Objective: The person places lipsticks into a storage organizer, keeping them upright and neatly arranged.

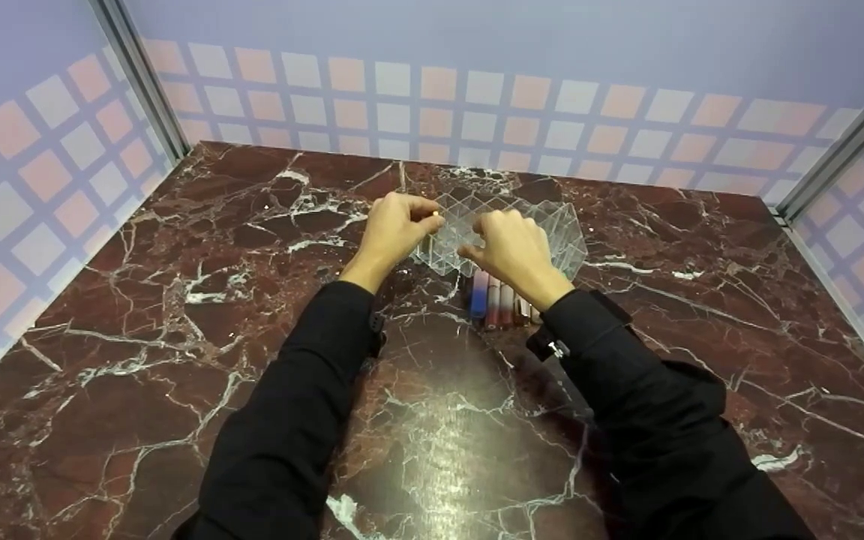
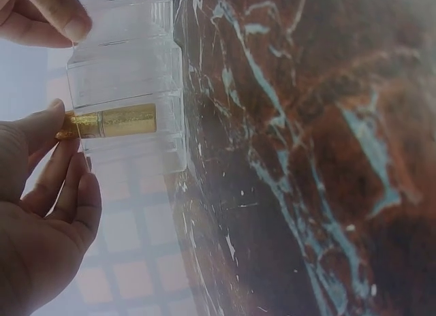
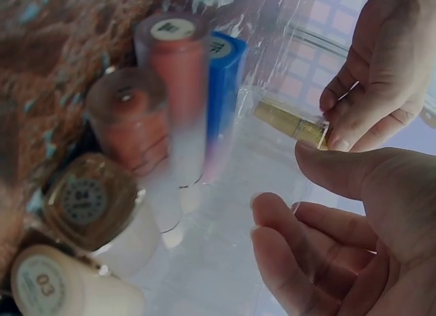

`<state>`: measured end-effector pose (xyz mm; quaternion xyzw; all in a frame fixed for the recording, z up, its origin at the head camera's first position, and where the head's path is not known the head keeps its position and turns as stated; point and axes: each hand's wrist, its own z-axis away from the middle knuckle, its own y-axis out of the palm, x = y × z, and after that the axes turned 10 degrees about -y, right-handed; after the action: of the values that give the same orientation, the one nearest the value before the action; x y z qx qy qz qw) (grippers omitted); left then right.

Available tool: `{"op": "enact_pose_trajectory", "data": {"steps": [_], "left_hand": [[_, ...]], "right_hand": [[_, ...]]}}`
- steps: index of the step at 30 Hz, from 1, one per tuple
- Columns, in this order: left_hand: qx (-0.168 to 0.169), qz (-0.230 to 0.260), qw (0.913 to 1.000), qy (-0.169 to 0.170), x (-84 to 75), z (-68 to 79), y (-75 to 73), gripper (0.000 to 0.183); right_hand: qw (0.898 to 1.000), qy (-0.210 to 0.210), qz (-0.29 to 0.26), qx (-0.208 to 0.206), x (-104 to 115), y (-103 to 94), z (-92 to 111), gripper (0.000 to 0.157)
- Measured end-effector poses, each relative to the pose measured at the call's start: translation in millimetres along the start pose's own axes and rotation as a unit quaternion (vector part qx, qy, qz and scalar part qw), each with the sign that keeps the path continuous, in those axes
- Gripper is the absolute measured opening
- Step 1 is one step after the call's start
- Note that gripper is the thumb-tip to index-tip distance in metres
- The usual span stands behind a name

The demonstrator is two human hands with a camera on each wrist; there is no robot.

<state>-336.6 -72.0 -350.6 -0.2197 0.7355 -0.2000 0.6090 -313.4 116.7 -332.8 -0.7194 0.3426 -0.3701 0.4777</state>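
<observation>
A gold lipstick tube (image 2: 129, 120) lies within an end compartment of a clear plastic organizer (image 2: 119, 77) in the left wrist view. My left hand (image 1: 396, 229) pinches the tube's upper end between thumb and fingers, right at the organizer's rim. Over the near side of the organizer is my right hand (image 1: 511, 244), its fingers loosely bent and the thumb apart from them. The right wrist view shows that thumb close to the gold tube (image 3: 289, 123), with nothing visibly gripped. In the left wrist view, a right fingertip (image 2: 78, 30) is right at the organizer's rim.
Several cosmetic tubes stand in a row on the organizer's near side, including a blue one (image 1: 479, 294), a red one (image 3: 178, 77) and a cream one labelled 03 (image 3: 75, 289). Below is a dark red marbled table (image 1: 177, 337). Tiled panels (image 1: 439, 82) enclose its back and sides.
</observation>
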Motion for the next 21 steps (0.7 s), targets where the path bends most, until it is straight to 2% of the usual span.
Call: {"op": "enact_pose_trajectory", "data": {"steps": [9, 21], "left_hand": [[-0.025, -0.045, 0.9985, 0.018, -0.6, -0.7, -1.0, 0.024], [-0.026, -0.048, 0.9985, 0.0, 1.9, 0.3, -1.1, 0.023]], "right_hand": [[1.0, 0.006, 0.007, 0.012, 0.2, -0.9, -0.4, 0.035], [0.999, 0.008, 0.025, 0.025, 1.1, 1.0, 1.9, 0.044]]}}
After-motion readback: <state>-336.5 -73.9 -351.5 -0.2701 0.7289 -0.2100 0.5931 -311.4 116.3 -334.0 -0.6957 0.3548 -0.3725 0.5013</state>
